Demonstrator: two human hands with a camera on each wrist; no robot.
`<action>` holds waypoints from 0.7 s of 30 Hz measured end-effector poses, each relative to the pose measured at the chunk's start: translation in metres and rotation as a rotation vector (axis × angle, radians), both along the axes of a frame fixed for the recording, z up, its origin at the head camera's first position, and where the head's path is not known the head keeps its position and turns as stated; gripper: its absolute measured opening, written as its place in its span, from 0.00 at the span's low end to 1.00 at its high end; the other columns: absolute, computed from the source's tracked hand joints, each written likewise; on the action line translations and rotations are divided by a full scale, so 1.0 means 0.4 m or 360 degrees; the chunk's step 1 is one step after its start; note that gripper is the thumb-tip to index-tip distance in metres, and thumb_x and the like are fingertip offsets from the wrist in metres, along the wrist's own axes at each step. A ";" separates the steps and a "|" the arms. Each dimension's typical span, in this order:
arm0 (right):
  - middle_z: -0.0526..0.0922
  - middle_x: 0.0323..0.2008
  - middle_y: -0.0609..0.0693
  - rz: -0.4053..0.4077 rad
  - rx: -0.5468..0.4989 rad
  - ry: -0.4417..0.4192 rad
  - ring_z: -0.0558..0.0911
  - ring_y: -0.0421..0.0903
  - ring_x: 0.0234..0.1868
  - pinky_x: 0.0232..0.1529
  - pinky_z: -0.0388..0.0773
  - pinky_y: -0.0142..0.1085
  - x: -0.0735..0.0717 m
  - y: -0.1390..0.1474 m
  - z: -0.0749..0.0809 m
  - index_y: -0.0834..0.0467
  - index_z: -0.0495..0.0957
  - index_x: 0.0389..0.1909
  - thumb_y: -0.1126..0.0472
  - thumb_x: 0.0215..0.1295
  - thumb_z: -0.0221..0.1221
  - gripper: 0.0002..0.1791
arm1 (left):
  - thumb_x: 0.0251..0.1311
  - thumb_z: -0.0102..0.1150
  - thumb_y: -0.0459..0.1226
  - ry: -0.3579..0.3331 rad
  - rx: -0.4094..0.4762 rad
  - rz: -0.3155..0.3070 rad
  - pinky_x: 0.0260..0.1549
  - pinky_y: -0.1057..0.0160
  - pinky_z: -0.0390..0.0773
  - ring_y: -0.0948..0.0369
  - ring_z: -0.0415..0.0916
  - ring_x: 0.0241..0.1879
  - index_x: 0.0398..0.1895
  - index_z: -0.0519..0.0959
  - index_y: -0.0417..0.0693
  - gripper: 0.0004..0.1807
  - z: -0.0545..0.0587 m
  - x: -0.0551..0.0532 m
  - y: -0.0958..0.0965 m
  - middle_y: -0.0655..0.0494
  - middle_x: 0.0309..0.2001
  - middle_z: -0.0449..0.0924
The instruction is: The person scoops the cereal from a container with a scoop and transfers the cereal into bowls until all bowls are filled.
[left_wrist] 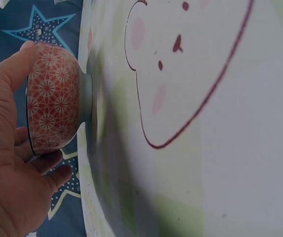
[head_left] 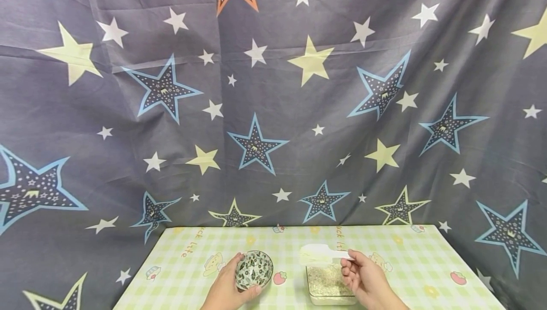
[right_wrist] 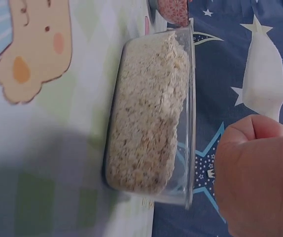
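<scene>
My left hand [head_left: 226, 285] holds a small bowl [head_left: 254, 270], thumb at its near rim and fingers round the far side. Dark flowers pattern the inside; in the left wrist view the bowl's outside [left_wrist: 53, 98] is red with pale blossoms, its foot right at the tablecloth. With thumb and fingers my right hand [head_left: 366, 277] pinches the handle of a white scoop [head_left: 315, 254], its blade pointing left above the back edge of a clear rectangular container [head_left: 333, 301]. Oat flakes [right_wrist: 144, 113] fill much of that container, heaped unevenly below its rim in the right wrist view.
A green-and-white checked tablecloth [head_left: 192, 272] with printed cartoons and strawberries covers the table. Behind its back edge hangs a dark curtain [head_left: 273, 96] with stars. A gap of tablecloth separates the bowl on the left from the container on the right.
</scene>
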State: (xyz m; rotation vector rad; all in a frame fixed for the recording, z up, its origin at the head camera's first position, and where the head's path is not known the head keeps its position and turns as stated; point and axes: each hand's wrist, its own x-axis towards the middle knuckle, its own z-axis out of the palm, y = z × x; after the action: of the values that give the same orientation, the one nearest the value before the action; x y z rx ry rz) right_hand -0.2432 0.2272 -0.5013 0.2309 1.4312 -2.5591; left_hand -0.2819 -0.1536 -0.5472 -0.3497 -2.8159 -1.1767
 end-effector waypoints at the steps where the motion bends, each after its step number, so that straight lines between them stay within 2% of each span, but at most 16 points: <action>1: 0.82 0.30 0.41 0.0002 0.0003 0.0001 0.77 0.33 0.28 0.30 0.77 0.22 0.000 -0.005 0.001 0.54 0.70 0.44 0.54 0.88 0.42 0.12 | 0.53 0.80 0.60 0.0007 0.0000 -0.0002 0.68 0.28 0.73 0.31 0.67 0.75 0.79 0.65 0.37 0.58 0.000 0.001 0.000 0.33 0.77 0.68; 9: 0.83 0.32 0.41 0.0039 0.0018 0.0010 0.79 0.32 0.29 0.32 0.79 0.22 -0.008 -0.045 0.012 0.53 0.67 0.53 0.53 0.88 0.43 0.09 | 0.51 0.81 0.59 0.0067 -0.0029 0.0032 0.65 0.28 0.77 0.32 0.71 0.72 0.78 0.66 0.36 0.58 -0.006 0.000 0.002 0.33 0.74 0.72; 17: 0.84 0.32 0.42 0.0075 -0.0006 0.0052 0.80 0.32 0.29 0.31 0.80 0.23 -0.014 -0.090 0.023 0.52 0.70 0.46 0.54 0.88 0.45 0.10 | 0.49 0.82 0.60 0.0104 -0.0049 0.0067 0.65 0.29 0.77 0.32 0.71 0.71 0.77 0.67 0.35 0.59 -0.014 0.002 0.014 0.33 0.73 0.72; 21: 0.84 0.32 0.42 0.0067 0.0026 0.0064 0.80 0.32 0.29 0.32 0.81 0.24 -0.016 -0.113 0.024 0.53 0.70 0.48 0.55 0.87 0.45 0.08 | 0.49 0.81 0.60 0.0093 -0.0052 0.0079 0.64 0.29 0.78 0.32 0.72 0.71 0.77 0.67 0.35 0.59 -0.013 0.003 0.015 0.33 0.73 0.72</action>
State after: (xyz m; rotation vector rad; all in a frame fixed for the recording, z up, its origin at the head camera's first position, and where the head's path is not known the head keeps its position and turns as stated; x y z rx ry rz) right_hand -0.2496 0.1821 -0.4917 0.1512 1.4559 -2.5333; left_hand -0.2805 -0.1476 -0.5525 -0.3092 -2.7796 -1.0942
